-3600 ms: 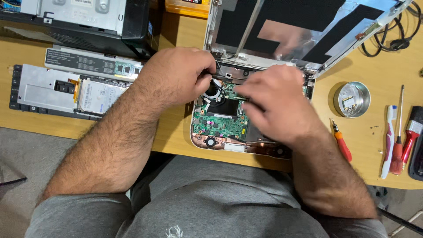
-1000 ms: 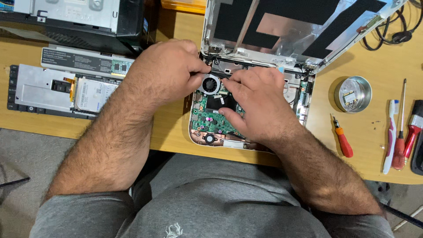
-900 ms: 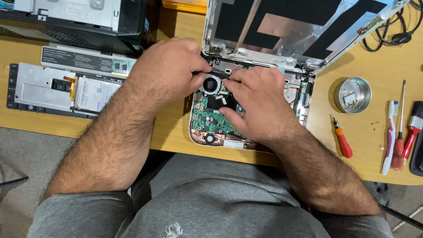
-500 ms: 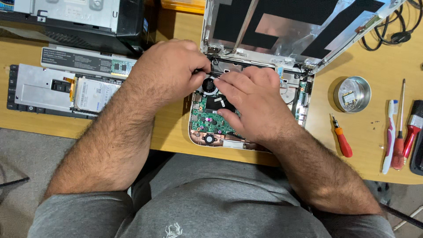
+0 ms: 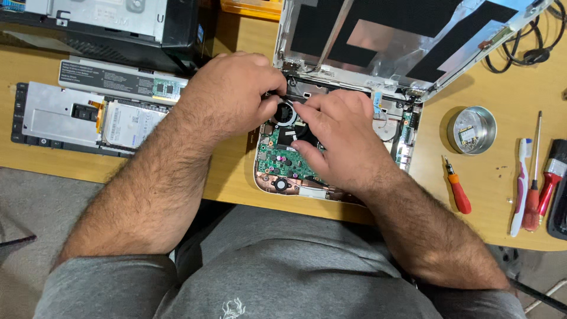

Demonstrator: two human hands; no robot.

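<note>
white label on hard drive [image 5: 121, 123] | grey label strip on battery [image 5: 112, 80], table's left

An electronics repair bench: a wooden desk [image 5: 242, 177] carries an opened laptop [image 5: 354, 71] with its green circuit board [image 5: 280, 159] bare, a removed hard drive [image 5: 121, 121], screwdrivers [image 5: 458, 192], a brush [image 5: 550, 177] and a small tin [image 5: 471, 130] of parts.
</note>
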